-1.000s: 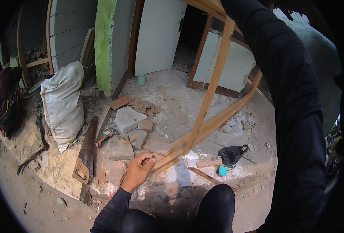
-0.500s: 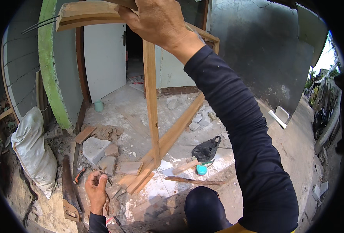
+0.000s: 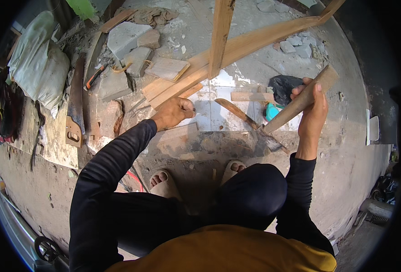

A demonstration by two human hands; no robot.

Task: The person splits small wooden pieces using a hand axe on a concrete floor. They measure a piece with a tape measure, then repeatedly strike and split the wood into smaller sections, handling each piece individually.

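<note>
My right hand (image 3: 312,109) is closed around a thick wooden piece (image 3: 295,105) shaped like a tool handle, slanting down to the left. A grey blur shows at its lower end, too unclear to name. Beneath that end lies a thin dark wooden stick (image 3: 236,111). My left hand (image 3: 175,112) is pinched closed above the floor, and something small and dark shows at its fingertips. Just beyond that hand, long wooden boards (image 3: 254,38) lie joined to an upright wooden post (image 3: 220,41). A short wood offcut (image 3: 177,131) lies below my left hand.
At the left are a handsaw (image 3: 76,109), a white sack (image 3: 39,61) and an orange-handled tool (image 3: 94,78). Broken concrete slabs (image 3: 125,38) lie beyond my left hand. A teal round object (image 3: 271,111) and a black plastic bag (image 3: 284,88) rest near my right hand.
The view has tipped down toward my feet. My right hand has come down from the top of the wooden frame with the wooden piece. My left hand has moved nearer the boards.
</note>
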